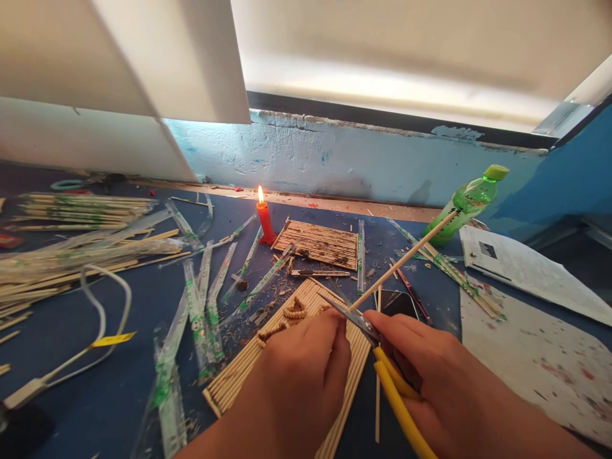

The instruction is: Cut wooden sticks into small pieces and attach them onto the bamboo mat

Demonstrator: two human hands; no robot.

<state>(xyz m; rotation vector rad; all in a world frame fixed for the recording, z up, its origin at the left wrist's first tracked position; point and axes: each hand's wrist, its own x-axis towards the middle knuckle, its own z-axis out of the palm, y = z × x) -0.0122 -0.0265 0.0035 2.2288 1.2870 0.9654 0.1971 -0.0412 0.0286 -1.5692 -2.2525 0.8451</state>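
Note:
My right hand (430,370) is closed round yellow-handled scissors (382,357), whose blades reach left toward my other hand. My left hand (306,363) is closed in a pinch on a long wooden stick (406,258) that runs up to the right toward the bottle. The scissor blades meet the stick near my left fingertips. Both hands rest over a mat of glued sticks (239,376) with small stick pieces on it.
A lit red candle (264,220) stands behind a second stick mat (320,242). A green bottle (466,204) lies at the right, beside papers (521,268). Chopstick wrappers (201,306), stick bundles (81,210), a white cable (102,306) and a phone (396,303) lie around.

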